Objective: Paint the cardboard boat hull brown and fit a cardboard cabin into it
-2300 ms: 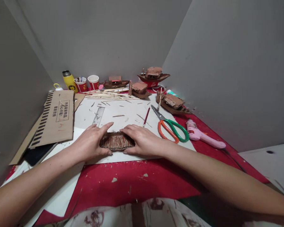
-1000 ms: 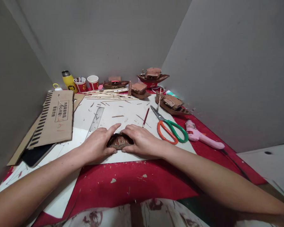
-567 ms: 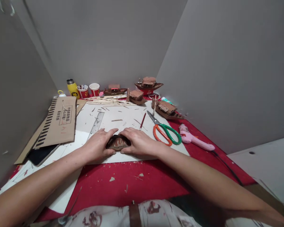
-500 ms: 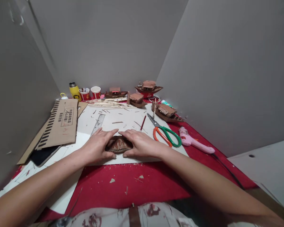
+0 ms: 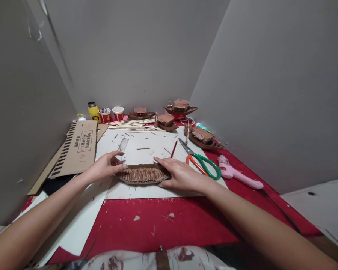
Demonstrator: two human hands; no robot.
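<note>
At the middle of the frame, a brown, ribbed cardboard piece (image 5: pixel 143 175) lies crosswise over a white sheet (image 5: pixel 149 144), its scalloped long edge facing the bottom of the frame, close above the sheet's near edge. The right hand (image 5: pixel 183 175) has hold of the piece's right end, its fingers reaching along the far edge and its thumb at the near one. The left hand (image 5: pixel 108 165) is half curled, its thumb touching the left end; whether it grips there cannot be made out. Room lies below, on the wide red strip of the worktop (image 5: pixel 186 221), dotted with pale scraps, and above, on the sheet between the piece and the bundle of thin sticks (image 5: pixel 135 125). On the right it is tighter: scissors (image 5: pixel 208 167) sit just beside the right hand, with a pink glue gun (image 5: pixel 240 178) beyond them, near the worktop's slanting right edge. The orange scissor handle is partly hidden behind the right hand, as is the lower end of a dark red pencil (image 5: pixel 174 149). The left hand overlaps the ruler (image 5: pixel 124 144). At left, striped cardboard (image 5: pixel 83 150) covers most of a dark flat object (image 5: pixel 58 183), too hidden to identify. Both forearms are cut off by the frame's edges.
</note>
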